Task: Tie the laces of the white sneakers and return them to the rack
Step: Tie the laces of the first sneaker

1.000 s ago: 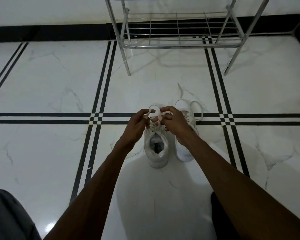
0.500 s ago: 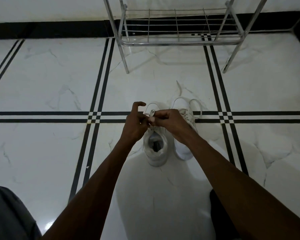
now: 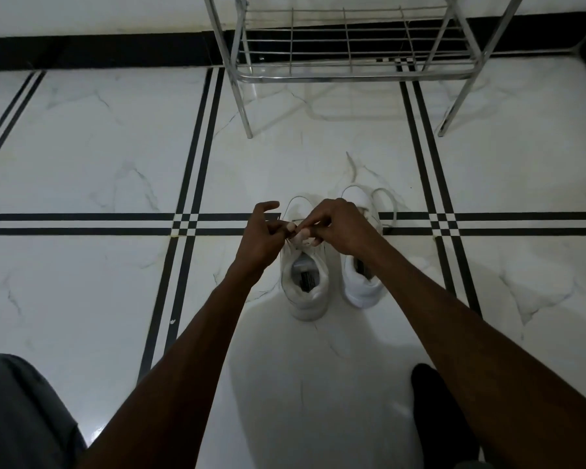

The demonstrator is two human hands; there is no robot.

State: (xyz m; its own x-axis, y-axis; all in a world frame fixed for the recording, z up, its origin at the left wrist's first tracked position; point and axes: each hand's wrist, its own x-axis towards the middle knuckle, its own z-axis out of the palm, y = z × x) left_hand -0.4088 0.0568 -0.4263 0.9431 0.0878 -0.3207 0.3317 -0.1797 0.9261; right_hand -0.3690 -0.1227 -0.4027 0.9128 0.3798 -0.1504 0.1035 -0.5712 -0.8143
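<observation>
Both the left hand [image 3: 263,238] and right hand [image 3: 340,228] pinch the laces [image 3: 298,233] above the left sneaker [image 3: 307,282], its long axis pointing toward the rack [image 3: 349,76] beyond.

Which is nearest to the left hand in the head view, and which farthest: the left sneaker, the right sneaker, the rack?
1. Left sneaker: directly under the left hand, which works its laces.
2. Right sneaker: beside it, on the right.
3. Rack: farthest, standing ahead by the wall.
</observation>
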